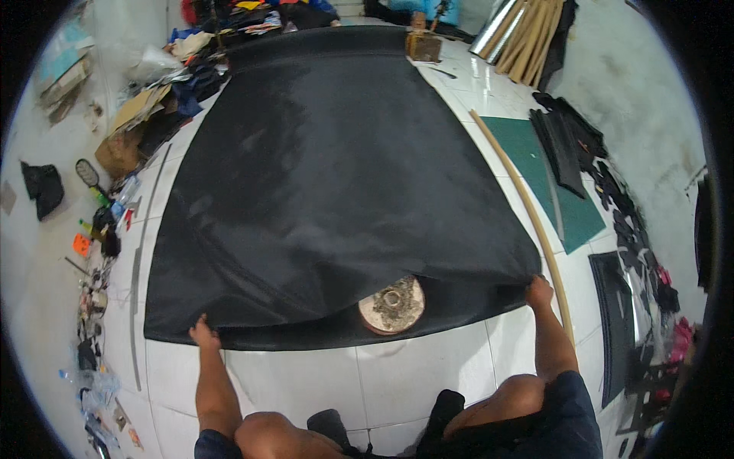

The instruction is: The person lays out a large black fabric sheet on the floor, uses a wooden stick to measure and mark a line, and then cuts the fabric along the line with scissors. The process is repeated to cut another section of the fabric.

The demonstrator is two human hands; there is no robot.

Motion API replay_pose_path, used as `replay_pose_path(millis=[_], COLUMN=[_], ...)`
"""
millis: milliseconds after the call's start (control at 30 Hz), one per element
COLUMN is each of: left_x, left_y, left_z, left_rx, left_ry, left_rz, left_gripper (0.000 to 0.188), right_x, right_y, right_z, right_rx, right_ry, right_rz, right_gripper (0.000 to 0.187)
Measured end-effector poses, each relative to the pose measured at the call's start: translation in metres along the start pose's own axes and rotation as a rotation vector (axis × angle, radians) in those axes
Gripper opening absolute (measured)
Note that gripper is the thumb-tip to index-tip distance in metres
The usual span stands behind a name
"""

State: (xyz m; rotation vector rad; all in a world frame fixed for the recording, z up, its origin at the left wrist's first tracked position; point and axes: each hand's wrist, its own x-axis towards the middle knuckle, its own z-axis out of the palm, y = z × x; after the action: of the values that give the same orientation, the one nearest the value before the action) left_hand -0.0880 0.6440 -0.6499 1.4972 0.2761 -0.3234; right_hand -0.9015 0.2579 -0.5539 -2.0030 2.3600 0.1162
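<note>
A large black sheet (336, 168), leather-like and slightly creased, is spread over the floor in front of me. Its near part is in two layers, with the upper one lifted in a wavy edge. My left hand (205, 333) is closed on the edge near the left corner. At the near right corner, my right hand (539, 291) has its fingers closed round the sheet. Between my hands a round, worn disc-shaped block (392, 305) with a ring at its centre rests on the lower layer, partly under the upper layer's edge.
White floor tiles (428, 356) surround the sheet. To the right lie a long wooden strip (527, 203), a green mat (527, 164) and black material pieces (556, 149). Cardboard tubes (531, 38) lean at the far right. Clutter with cardboard (126, 149) lines the left wall.
</note>
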Motion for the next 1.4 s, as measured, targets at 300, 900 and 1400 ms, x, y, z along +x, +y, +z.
replay_pose_path(millis=[300, 900, 1400], left_x=[-0.029, -0.114, -0.078], left_y=[0.009, -0.052, -0.077], left_z=[0.004, 0.047, 0.007], left_rx=[0.256, 0.03, 0.129], left_ry=[0.183, -0.194, -0.148], left_rz=[0.303, -0.268, -0.199], left_gripper=[0.077, 0.033, 0.038], right_x=[-0.08, -0.167, -0.26], right_y=[-0.154, -0.263, -0.163], right_z=[-0.082, -0.078, -0.066], right_rx=[0.243, 0.036, 0.218], right_ry=[-0.01, -0.077, -0.685], right_rz=[-0.855, -1.367, -1.5], right_gripper=[0.054, 0.039, 0.044])
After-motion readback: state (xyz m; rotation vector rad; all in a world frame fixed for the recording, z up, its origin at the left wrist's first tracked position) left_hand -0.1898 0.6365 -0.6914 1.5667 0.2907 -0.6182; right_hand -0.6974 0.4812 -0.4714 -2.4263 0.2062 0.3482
